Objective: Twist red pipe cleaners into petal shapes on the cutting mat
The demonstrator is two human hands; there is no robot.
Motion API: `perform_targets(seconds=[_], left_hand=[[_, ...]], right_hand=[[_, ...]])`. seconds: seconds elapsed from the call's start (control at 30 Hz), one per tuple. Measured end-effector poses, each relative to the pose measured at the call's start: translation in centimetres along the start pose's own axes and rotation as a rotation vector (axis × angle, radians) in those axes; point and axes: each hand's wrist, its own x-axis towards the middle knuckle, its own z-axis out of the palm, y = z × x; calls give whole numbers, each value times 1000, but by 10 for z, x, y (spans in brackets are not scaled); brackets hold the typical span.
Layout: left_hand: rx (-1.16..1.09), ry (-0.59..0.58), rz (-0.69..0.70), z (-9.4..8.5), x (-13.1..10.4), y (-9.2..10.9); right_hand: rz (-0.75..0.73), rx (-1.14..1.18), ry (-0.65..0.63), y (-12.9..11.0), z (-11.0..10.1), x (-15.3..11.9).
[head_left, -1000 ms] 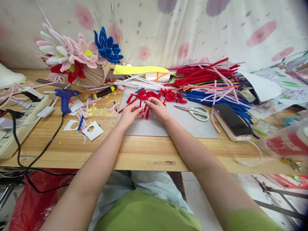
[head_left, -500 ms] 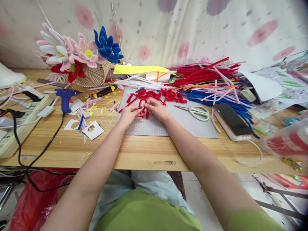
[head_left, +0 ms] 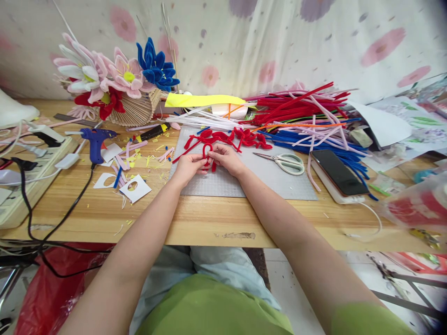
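Over the grey cutting mat [head_left: 279, 181], a red pipe cleaner [head_left: 207, 148] bent into a narrow loop stands between my two hands. My left hand [head_left: 190, 166] pinches it from the left side. The fingers of my right hand [head_left: 226, 158] close on it from the right. Its lower ends show just below my fingertips. Just behind my hands lie several bent red pipe-cleaner pieces [head_left: 244, 137] on the mat. Scissors [head_left: 284, 163] with pale green handles rest on the mat to the right of my right hand.
A blue glue gun [head_left: 95, 142], paper squares with holes [head_left: 135, 188] and scraps lie to the left. Fuzzy flowers [head_left: 125, 77] stand at the back left. Bundled pipe cleaners [head_left: 296, 109] lie at the back right, near a phone [head_left: 338, 172]. A power strip [head_left: 42, 172] sits far left.
The red loop between my fingers looks slightly narrower. Both hands stay almost in the same place.
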Motion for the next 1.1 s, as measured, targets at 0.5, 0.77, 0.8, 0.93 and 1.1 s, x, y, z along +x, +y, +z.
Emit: perform_targets(seconds=[0.5, 0.77, 0.8, 0.93, 1.1], left_hand=[[26, -13, -60, 1, -3, 5], [-19, -133, -148, -3, -8, 15], [-18, -153, -153, -3, -8, 15], [-9, -175, -148, -3, -6, 11], [-10, -187, -153, -3, -5, 8]], right_hand=[[8, 19, -26, 1, -3, 0], [90, 293, -92, -1, -15, 0], [100, 315, -109, -1, -16, 0], [103, 342, -100, 3, -17, 2], [99, 365, -103, 4, -17, 3]])
